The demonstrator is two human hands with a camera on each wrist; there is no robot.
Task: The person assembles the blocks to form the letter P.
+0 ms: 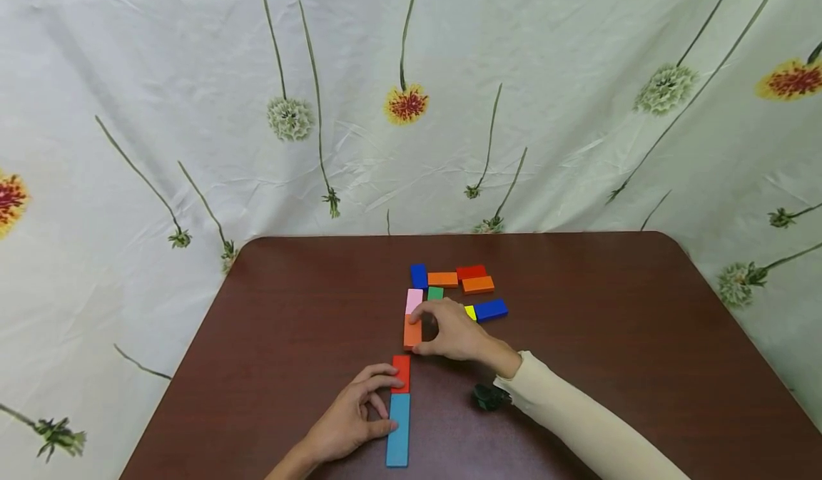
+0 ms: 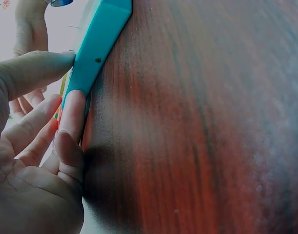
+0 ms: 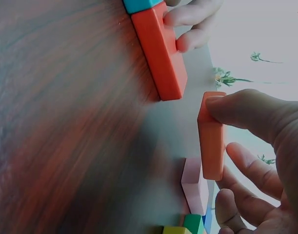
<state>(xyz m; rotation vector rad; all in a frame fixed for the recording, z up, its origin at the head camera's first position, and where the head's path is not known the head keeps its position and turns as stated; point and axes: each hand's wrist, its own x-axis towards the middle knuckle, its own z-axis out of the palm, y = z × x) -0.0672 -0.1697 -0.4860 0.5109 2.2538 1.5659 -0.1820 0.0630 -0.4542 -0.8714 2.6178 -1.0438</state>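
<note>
Between thumb and fingertips, my right hand (image 1: 459,332) pinches an orange block (image 1: 412,334) by its two ends. The right wrist view has this orange block (image 3: 211,141) beyond the end of a red block (image 3: 161,53), a gap between them. Past its far end sits a pink block (image 1: 414,301). My left hand (image 1: 349,412) lies along the left side of a row made of the red block (image 1: 401,374) and a longer light blue block (image 1: 398,430). Its thumb touches the light blue block, while its loosely bent fingers rest at the red one.
Farther back lie a blue block (image 1: 419,276), orange blocks (image 1: 442,279) (image 1: 478,284), a red block (image 1: 472,272) and a green block (image 1: 435,293). A yellow block (image 1: 471,312) and another blue block (image 1: 491,309) are beyond the right hand. A dark object (image 1: 489,397) is near the right sleeve.
</note>
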